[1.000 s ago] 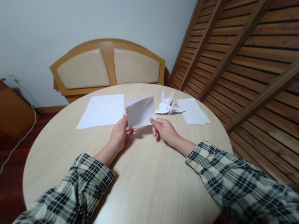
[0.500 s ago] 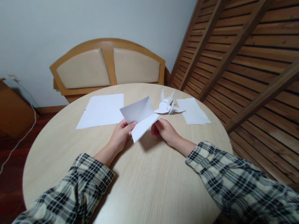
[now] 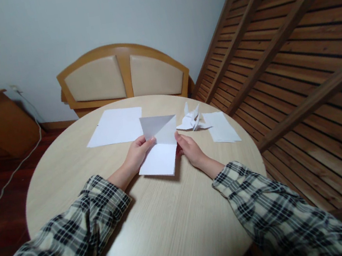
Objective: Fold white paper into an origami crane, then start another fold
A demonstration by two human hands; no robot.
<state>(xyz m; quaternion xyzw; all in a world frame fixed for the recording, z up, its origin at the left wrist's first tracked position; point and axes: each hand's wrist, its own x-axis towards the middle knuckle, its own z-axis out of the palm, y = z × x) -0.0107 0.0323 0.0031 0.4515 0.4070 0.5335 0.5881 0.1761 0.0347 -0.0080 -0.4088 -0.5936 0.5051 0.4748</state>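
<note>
A white folded sheet of paper [image 3: 159,159] is held above the middle of the table, with a crease across it; its far half tilts up and its near half slopes toward me. My left hand [image 3: 138,153] pinches the left edge near the crease, thumb on top. At the right edge, my right hand [image 3: 190,147] is closed with its thumb against the paper; its other fingers are partly hidden behind. Just beyond my right hand stand white folded-paper cranes [image 3: 192,119], overlapping so that I cannot tell how many.
On the round wooden table [image 3: 174,223], a stack of white paper [image 3: 115,126] lies at the back left and smaller white sheets [image 3: 221,127] at the right. A padded headboard [image 3: 122,72] stands behind. Wooden slats [image 3: 297,80] lean at the right; a cable [image 3: 17,173] trails on the left.
The folded paper has turned and opened flatter: its near half now points toward me instead of lying slanted to the right. My right thumb has shifted up along its right edge.
</note>
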